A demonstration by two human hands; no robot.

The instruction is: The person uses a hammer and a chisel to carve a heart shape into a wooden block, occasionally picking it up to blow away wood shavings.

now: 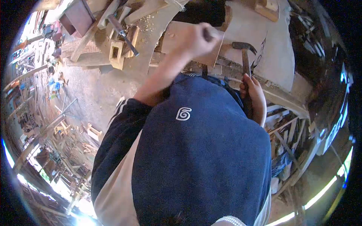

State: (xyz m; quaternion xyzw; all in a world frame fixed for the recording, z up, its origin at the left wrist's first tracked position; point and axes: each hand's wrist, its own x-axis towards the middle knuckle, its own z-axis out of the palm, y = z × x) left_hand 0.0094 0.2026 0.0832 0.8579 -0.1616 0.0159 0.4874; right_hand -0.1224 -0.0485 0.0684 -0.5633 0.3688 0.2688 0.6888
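My right hand (pixel 253 92) is wrapped round the wooden handle of a claw hammer (pixel 245 60), whose dark head points away from me above the worn workbench (pixel 273 62). My left hand (pixel 203 40), smeared a little by motion, is raised over a flat wooden board (pixel 177 35). Its fingers are curled closed, and what they hold, if anything, cannot be made out.
Left of the bench lie a chisel (pixel 123 34) and a wooden block with a rectangular hole (pixel 116 52). A brown box (pixel 76 18) stands farther left. At the bench's far edge sits another wood block (pixel 267 9). Timber pieces (pixel 288 133) lean at the right.
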